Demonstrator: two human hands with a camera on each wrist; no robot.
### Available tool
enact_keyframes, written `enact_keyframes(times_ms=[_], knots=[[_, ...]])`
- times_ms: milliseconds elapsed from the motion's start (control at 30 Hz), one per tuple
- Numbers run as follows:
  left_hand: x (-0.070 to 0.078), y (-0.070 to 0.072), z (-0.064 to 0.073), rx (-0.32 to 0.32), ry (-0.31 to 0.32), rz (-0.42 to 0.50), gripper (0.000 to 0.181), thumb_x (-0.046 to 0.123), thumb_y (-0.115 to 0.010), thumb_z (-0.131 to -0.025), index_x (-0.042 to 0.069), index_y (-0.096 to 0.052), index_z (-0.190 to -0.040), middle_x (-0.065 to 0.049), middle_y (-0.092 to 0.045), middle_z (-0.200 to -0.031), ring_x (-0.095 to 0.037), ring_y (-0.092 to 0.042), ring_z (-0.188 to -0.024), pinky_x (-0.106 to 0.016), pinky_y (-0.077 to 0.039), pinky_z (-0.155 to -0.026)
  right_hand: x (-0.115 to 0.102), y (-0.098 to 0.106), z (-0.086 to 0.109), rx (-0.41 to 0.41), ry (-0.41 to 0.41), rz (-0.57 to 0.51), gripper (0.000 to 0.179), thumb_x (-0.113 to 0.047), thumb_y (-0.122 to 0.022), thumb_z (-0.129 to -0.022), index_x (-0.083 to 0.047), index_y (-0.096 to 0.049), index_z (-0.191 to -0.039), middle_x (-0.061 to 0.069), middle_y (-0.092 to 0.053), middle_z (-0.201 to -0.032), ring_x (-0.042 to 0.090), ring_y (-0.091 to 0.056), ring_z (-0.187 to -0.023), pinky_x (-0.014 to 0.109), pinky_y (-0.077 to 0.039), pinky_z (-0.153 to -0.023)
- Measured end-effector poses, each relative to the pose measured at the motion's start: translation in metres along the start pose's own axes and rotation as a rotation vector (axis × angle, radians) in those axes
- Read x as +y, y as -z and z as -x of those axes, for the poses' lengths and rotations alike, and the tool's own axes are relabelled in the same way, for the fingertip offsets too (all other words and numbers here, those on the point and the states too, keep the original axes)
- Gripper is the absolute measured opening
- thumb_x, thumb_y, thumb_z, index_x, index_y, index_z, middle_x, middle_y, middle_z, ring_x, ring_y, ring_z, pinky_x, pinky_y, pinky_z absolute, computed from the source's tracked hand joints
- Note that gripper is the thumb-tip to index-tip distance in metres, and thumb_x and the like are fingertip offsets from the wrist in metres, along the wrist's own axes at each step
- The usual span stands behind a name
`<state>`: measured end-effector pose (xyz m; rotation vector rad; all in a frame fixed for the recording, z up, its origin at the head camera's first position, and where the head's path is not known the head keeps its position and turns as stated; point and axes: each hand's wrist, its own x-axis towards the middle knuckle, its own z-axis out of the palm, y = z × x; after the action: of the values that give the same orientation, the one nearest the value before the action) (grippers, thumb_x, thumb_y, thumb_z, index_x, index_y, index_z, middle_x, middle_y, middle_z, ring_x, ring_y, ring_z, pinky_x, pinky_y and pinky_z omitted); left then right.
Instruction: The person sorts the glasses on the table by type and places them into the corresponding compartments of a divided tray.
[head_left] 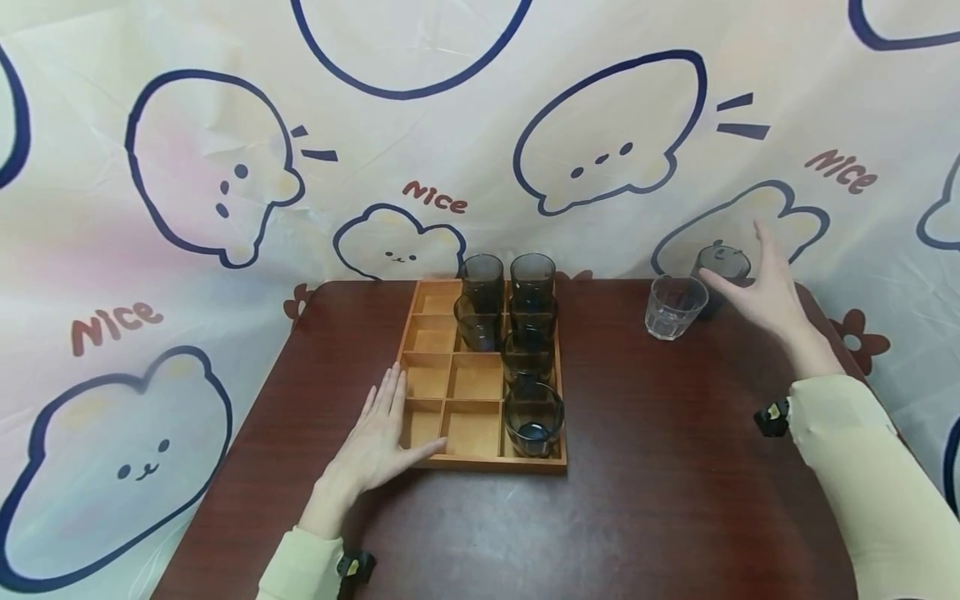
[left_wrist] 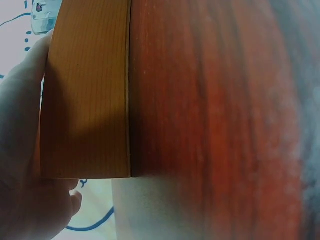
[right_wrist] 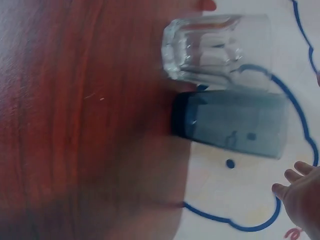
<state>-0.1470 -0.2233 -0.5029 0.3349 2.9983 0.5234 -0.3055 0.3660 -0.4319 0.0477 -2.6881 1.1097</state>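
Observation:
My left hand (head_left: 375, 437) rests at the near left corner of a wooden divided tray (head_left: 487, 464). Its fingers lie straight along the left side, with the thumb spread over the front edge; the left wrist view shows the tray's side wall (left_wrist: 90, 95) close up. At the back right, my right hand (head_left: 768, 296) hovers beside a dark tinted glass (head_left: 722, 262), thumb and fingers spread apart and holding nothing. In the right wrist view the fingers (right_wrist: 292, 180) are near that glass's rim. A clear faceted glass (head_left: 675, 308) stands directly left of the dark one.
Several dark glasses, among them a near one (head_left: 533, 421), stand in the tray's right column. Two more, including a front one (head_left: 477, 325), occupy the middle column's back cells. The brown table (head_left: 637, 500) meets a patterned cloth (head_left: 420, 150) behind and at both sides.

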Motion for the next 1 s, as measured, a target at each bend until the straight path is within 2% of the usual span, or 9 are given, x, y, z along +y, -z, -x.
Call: enact_keyframes(times_ms=[167,433,533,733,1000], knots=[[0.000,0.000,0.001,-0.011,0.009,0.007,0.133,0.082,-0.068,-0.090,-0.002,-0.009,-0.175,-0.019,-0.001,-0.187,-0.040,-0.007,-0.174,-0.063,-0.014,-0.141,0.016,-0.003,0.001,-0.006,-0.037,-0.009,0.110,-0.052,-0.068,-0.103,-0.021,0.005,-0.179,0.023,-0.003,-0.186,0.053,-0.010,-0.170,0.082,-0.015,-0.131],[0.002,0.002,0.001,-0.002,0.011,0.007,0.132,0.080,-0.069,-0.091,-0.002,-0.010,-0.175,-0.020,-0.001,-0.187,-0.041,-0.009,-0.174,-0.063,-0.014,-0.141,0.028,-0.011,-0.002,-0.038,-0.144,-0.110,0.112,-0.052,-0.066,-0.104,-0.017,0.011,-0.177,0.033,-0.007,-0.182,0.060,-0.017,-0.166,0.081,-0.021,-0.130],[0.002,0.002,0.001,-0.005,0.011,0.016,0.131,0.079,-0.070,-0.092,-0.003,-0.009,-0.175,-0.020,-0.001,-0.186,-0.041,-0.008,-0.174,-0.063,-0.014,-0.141,0.030,-0.015,-0.004,-0.050,-0.190,-0.168,0.114,-0.052,-0.067,-0.104,-0.015,0.013,-0.177,0.033,-0.003,-0.182,0.059,-0.015,-0.167,0.076,-0.022,-0.133],[0.004,0.002,0.001,-0.016,0.023,0.023,0.131,0.078,-0.071,-0.091,-0.001,-0.009,-0.175,-0.019,-0.001,-0.187,-0.040,-0.007,-0.174,-0.062,-0.013,-0.141,0.034,-0.020,-0.008,-0.072,-0.242,-0.264,0.118,-0.048,-0.073,-0.103,-0.013,0.013,-0.176,0.024,0.012,-0.184,0.049,0.001,-0.172,0.069,-0.013,-0.138],[0.003,0.002,0.000,-0.019,0.031,0.020,0.133,0.078,-0.073,-0.089,0.000,-0.008,-0.176,-0.017,0.001,-0.187,-0.039,-0.007,-0.175,-0.061,-0.011,-0.142,0.032,-0.026,-0.015,-0.072,-0.292,-0.284,0.119,-0.047,-0.076,-0.102,-0.013,0.011,-0.177,0.022,0.010,-0.185,0.047,0.004,-0.173,0.065,-0.010,-0.140]])
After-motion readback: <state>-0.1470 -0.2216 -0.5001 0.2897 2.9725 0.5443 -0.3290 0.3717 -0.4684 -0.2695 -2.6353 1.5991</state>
